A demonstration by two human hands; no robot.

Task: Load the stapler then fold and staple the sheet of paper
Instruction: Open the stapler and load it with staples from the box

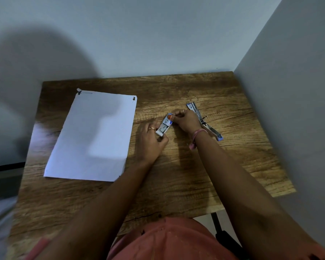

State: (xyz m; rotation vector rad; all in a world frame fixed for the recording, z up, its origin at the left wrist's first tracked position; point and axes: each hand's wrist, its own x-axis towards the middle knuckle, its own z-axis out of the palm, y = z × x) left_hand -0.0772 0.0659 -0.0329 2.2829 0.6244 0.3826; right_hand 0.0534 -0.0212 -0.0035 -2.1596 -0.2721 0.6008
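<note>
Wood table fills the view, pushed into a grey wall corner. White sheet lies flat on the table's left half, unfolded, black marks at its top corners, its right edge near the left hand. Both forearms reach in from the bottom edge, pink clothing below them. Stapler lies swung open flat on the table at right, blue-tipped, partly behind the right wrist, which wears a pink band. Left hand has its fingers curled round the near end of a small staple box, ring visible. Right hand pinches the box's far end with its fingertips. Box sits mid-table between sheet and stapler.
</note>
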